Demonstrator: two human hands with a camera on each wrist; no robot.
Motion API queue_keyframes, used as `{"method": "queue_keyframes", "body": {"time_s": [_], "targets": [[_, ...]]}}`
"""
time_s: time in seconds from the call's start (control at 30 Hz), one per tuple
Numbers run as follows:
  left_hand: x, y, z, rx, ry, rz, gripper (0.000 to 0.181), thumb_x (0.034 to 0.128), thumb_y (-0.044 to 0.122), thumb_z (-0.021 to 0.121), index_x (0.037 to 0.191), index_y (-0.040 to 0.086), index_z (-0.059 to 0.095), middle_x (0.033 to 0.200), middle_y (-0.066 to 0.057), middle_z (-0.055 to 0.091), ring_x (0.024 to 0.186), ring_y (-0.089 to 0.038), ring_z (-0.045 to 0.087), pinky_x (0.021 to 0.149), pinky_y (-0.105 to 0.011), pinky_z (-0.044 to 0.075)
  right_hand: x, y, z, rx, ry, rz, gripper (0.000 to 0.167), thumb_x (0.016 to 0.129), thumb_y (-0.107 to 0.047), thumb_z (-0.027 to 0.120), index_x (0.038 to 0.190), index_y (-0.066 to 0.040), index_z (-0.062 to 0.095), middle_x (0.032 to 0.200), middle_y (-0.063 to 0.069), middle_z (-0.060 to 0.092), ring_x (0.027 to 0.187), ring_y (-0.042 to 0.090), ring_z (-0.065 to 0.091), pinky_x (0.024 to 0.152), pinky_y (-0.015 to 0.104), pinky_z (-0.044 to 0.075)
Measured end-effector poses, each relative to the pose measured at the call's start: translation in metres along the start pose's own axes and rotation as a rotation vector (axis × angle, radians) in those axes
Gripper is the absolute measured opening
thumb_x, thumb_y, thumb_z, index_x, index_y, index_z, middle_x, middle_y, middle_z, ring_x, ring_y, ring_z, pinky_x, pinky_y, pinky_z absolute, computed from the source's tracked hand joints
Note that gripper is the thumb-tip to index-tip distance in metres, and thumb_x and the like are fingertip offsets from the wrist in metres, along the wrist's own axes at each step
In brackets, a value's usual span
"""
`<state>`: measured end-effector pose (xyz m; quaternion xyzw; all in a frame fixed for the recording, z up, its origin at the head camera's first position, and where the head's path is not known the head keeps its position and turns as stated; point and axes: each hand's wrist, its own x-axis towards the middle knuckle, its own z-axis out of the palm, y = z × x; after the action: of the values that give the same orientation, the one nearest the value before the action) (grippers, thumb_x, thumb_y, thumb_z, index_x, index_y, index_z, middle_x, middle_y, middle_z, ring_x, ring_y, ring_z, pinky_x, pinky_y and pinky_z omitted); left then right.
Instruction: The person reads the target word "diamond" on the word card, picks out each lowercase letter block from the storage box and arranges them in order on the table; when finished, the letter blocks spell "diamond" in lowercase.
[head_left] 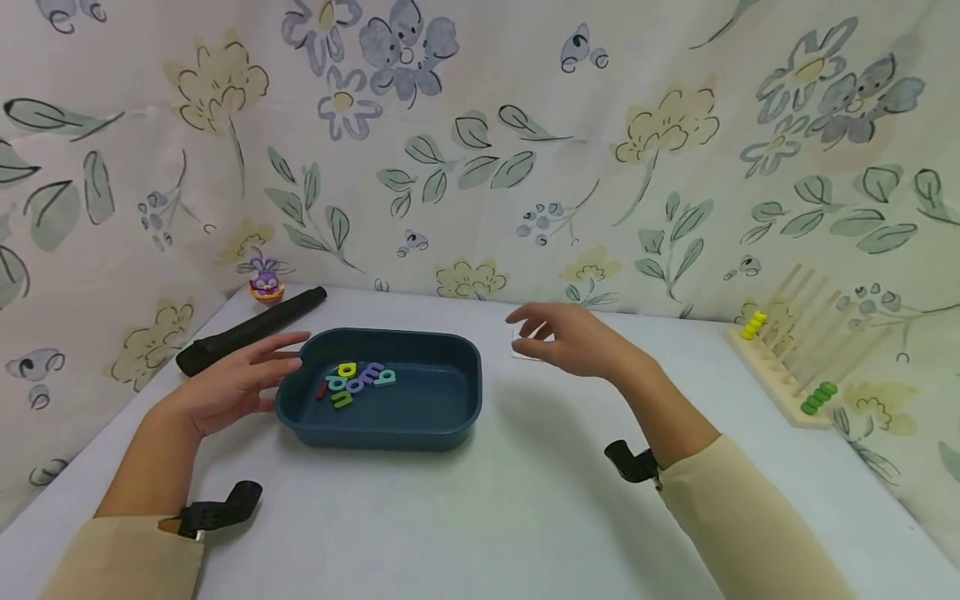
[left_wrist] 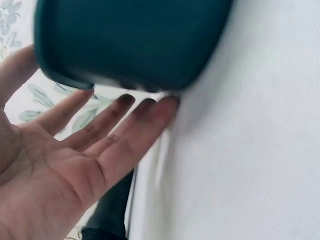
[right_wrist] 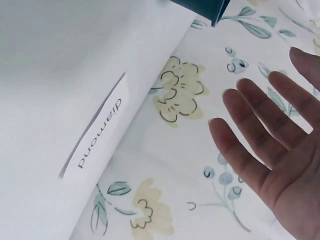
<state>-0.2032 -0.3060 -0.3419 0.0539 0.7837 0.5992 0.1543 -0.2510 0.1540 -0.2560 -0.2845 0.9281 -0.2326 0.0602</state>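
Note:
A dark teal tray [head_left: 420,437] stands on the white table with several coloured letters, among them a yellow one [head_left: 347,369] and a green one [head_left: 341,400], in its left part. My left hand [head_left: 234,385] is at the tray's left end, fingers extended; in the left wrist view the fingertips of that hand [left_wrist: 75,150] lie at the wall of the tray [left_wrist: 135,45]. To the right of the tray, my right hand [head_left: 573,340] hovers with relaxed fingers over a white card [head_left: 528,348]. The right wrist view shows "diamond" printed on the card [right_wrist: 97,132] and the empty right hand [right_wrist: 280,145].
A black cylindrical object [head_left: 255,329] lies behind my left hand, with a small purple toy [head_left: 266,279] at the back left. A wooden peg rack [head_left: 780,379] with yellow and green beads stands at the right edge. A floral cloth [head_left: 480,200] hangs behind the table.

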Motion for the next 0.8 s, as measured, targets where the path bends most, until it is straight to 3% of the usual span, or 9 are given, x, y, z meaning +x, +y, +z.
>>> {"method": "queue_keyframes", "body": {"time_s": [0.2, 0.37, 0.47, 0.63, 0.8], "targets": [[-0.002, -0.008, -0.004, -0.047, -0.022, 0.01, 0.071, 0.1071, 0.029, 0.054, 0.167, 0.021, 0.015, 0.17, -0.022, 0.018, 0.139, -0.03, 0.044, 0.105, -0.062, 0.05, 0.022, -0.016, 0.0, 0.01, -0.122, 0.04, 0.04, 0.099, -0.031, 0.069, 0.136, -0.021, 0.065, 0.122, 0.004, 0.071, 0.106, 0.022, 0.069, 0.089, 0.04, 0.058], [-0.002, -0.014, -0.005, -0.115, -0.069, 0.047, 0.07, 0.1061, 0.02, 0.054, 0.166, 0.025, 0.018, 0.17, -0.022, 0.013, 0.126, -0.01, 0.057, 0.101, -0.047, 0.055, 0.043, -0.031, 0.001, -0.017, -0.181, 0.036, 0.038, 0.096, -0.032, 0.071, 0.133, -0.022, 0.068, 0.121, 0.004, 0.072, 0.112, 0.024, 0.067, 0.092, 0.043, 0.057], [-0.002, -0.017, -0.006, -0.151, -0.086, 0.057, 0.071, 0.1051, 0.014, 0.054, 0.166, 0.025, 0.019, 0.167, -0.017, 0.019, 0.123, -0.007, 0.061, 0.097, -0.039, 0.058, 0.055, -0.039, 0.003, -0.007, -0.235, 0.045, 0.038, 0.095, -0.032, 0.073, 0.131, -0.023, 0.069, 0.121, 0.004, 0.072, 0.109, 0.025, 0.068, 0.09, 0.042, 0.059], [-0.004, -0.022, -0.007, -0.169, -0.088, 0.066, 0.072, 0.1037, 0.01, 0.056, 0.165, 0.025, 0.022, 0.16, -0.01, 0.028, 0.124, -0.009, 0.06, 0.097, -0.038, 0.058, 0.074, -0.053, 0.006, 0.05, -0.336, 0.044, 0.038, 0.095, -0.028, 0.073, 0.132, -0.021, 0.068, 0.121, 0.004, 0.073, 0.108, 0.025, 0.069, 0.086, 0.041, 0.061], [-0.003, -0.023, -0.005, -0.158, -0.086, 0.075, 0.071, 0.1039, 0.011, 0.056, 0.165, 0.025, 0.023, 0.166, -0.017, 0.021, 0.126, -0.009, 0.059, 0.097, -0.037, 0.057, 0.089, -0.063, 0.009, 0.079, -0.377, 0.046, 0.037, 0.095, -0.026, 0.073, 0.132, -0.02, 0.069, 0.122, 0.004, 0.073, 0.114, 0.029, 0.068, 0.086, 0.041, 0.061]]}}
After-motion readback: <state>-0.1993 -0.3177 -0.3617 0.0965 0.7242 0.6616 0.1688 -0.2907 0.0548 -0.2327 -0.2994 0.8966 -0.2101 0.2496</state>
